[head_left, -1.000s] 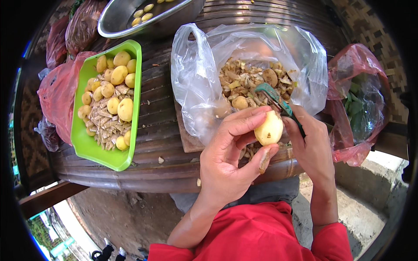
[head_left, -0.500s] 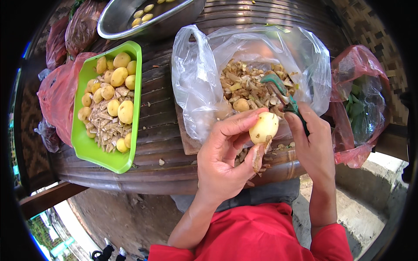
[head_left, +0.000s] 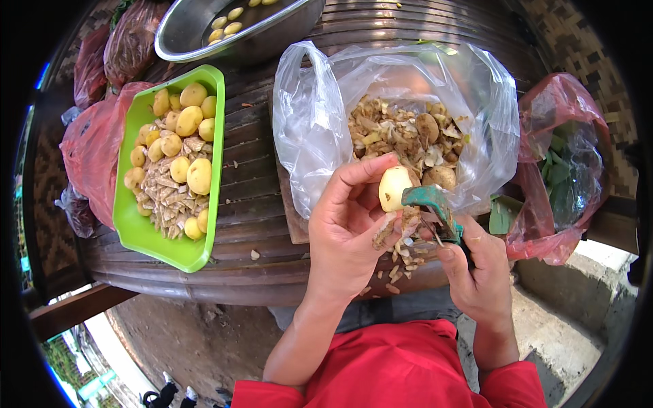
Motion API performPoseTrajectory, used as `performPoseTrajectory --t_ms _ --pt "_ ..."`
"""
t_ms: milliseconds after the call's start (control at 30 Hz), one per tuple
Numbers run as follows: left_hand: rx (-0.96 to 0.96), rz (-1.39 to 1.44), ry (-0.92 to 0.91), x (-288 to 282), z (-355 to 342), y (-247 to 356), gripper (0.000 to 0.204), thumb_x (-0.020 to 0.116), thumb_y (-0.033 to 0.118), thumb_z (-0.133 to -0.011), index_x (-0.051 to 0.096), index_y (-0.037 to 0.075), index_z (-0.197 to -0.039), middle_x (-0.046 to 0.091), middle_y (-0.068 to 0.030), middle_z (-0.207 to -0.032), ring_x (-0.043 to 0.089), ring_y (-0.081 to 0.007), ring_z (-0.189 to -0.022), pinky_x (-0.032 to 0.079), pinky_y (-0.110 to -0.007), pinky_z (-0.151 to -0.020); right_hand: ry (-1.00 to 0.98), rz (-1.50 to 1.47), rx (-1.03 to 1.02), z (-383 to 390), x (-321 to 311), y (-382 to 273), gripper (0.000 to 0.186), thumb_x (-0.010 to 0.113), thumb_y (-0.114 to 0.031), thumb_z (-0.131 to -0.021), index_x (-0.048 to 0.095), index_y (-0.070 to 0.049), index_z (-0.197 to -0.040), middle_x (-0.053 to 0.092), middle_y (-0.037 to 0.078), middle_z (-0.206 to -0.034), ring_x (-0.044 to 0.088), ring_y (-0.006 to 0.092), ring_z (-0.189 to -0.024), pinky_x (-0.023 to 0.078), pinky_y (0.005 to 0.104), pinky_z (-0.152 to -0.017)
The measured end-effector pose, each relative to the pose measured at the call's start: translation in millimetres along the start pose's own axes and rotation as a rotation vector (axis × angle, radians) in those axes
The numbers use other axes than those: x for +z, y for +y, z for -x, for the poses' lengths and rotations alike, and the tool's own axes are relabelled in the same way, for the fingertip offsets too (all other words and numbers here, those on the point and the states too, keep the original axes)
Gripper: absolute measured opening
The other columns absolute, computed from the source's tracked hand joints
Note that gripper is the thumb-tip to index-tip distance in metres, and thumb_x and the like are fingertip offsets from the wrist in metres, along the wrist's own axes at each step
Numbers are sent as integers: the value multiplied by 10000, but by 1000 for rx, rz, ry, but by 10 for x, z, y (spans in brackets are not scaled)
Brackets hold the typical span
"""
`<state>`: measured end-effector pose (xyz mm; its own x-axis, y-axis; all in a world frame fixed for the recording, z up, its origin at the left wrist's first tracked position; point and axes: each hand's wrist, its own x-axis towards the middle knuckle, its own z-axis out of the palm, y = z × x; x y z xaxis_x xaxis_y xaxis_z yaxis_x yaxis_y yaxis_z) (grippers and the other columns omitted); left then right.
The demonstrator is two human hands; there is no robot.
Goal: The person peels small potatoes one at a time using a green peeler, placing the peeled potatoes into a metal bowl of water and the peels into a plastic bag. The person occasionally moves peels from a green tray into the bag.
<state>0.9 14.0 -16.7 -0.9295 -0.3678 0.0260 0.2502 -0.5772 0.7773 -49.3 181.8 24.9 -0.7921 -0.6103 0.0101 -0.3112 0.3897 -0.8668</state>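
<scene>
Green peeler on a small potato, over the clear bag

Red plastic bags (head_left: 92, 153) lie at the far left edge of the dark slatted table (head_left: 252, 197), bunched against a bright green tray (head_left: 139, 234). Tray holds peeled yellow potatoes (head_left: 183, 146) on a bed of pale peelings. Behind it, a metal bowl (head_left: 204, 30) with water and a few more peeled potatoes inside.

Centre: left hand (head_left: 347, 234) closed around a small potato (head_left: 394, 188), thumb over the top, fingers wrapped underneath; the visible face is already pale and skinless. A strip of brown peel (head_left: 389, 231) hangs below it, and loose scraps are caught mid-fall under the hands.

Just behind the potato, a clear plastic bag (head_left: 306, 129) stands open on the table, holding peelings and some unpeeled brown potatoes.

Right hand (head_left: 479, 272) closed on a green-handled peeler (head_left: 428, 204), head pressed against the potato's lower right side, thumb along the handle. Potato sits in the air at the table's near edge, in front of the bag's mouth.

Far right: another red bag (head_left: 564, 170), leafy greens showing through.
</scene>
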Motion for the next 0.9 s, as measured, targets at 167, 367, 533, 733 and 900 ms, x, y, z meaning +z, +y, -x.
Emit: performPoseTrajectory --t_ms 167,367,533,733,900 --pt "25 24 49 36 64 -77 483 667 -124 -825 513 -35 -1274 559 -101 -1244 568 -165 -1150 503 -280 -955 49 70 -66 31 6 -25 194 590 -96 -926 610 -1 -1094 660 138 -843 621 288 -651 478 333 -616" --pt "86 -70 -43 152 95 -47 482 660 -134 -826 526 -37 -1278 565 -106 -1239 575 -162 -1141 498 -291 -957 191 265 -57 -299 43 5 129 607 -61 -930 579 10 -1034 581 188 -728 596 342 -627 453 398 -571" --pt "-15 -68 161 117 89 -27 566 783 96 -819 503 -36 -1293 600 -135 -1209 602 -194 -1104 489 -349 -988 79 75 94 -184 -83 -41 145 642 -76 -909 607 3 -1025 603 166 -750 606 309 -629 470 356 -591" --pt "95 -53 -30 28 100 -21 499 657 -146 -820 513 -20 -1281 551 -122 -1283 578 -188 -1154 502 -317 -976 -7 139 -65 -93 -119 -114 193 669 -103 -892 613 -5 -1049 627 170 -799 629 344 -686 488 367 -616" --pt "103 -204 -114 83 137 10 485 645 -151 -829 529 -22 -1282 515 -121 -1315 572 -196 -1169 508 -305 -971 81 280 43 -302 -156 -10 140 617 -82 -911 614 6 -1020 589 168 -752 585 325 -640 452 363 -595"
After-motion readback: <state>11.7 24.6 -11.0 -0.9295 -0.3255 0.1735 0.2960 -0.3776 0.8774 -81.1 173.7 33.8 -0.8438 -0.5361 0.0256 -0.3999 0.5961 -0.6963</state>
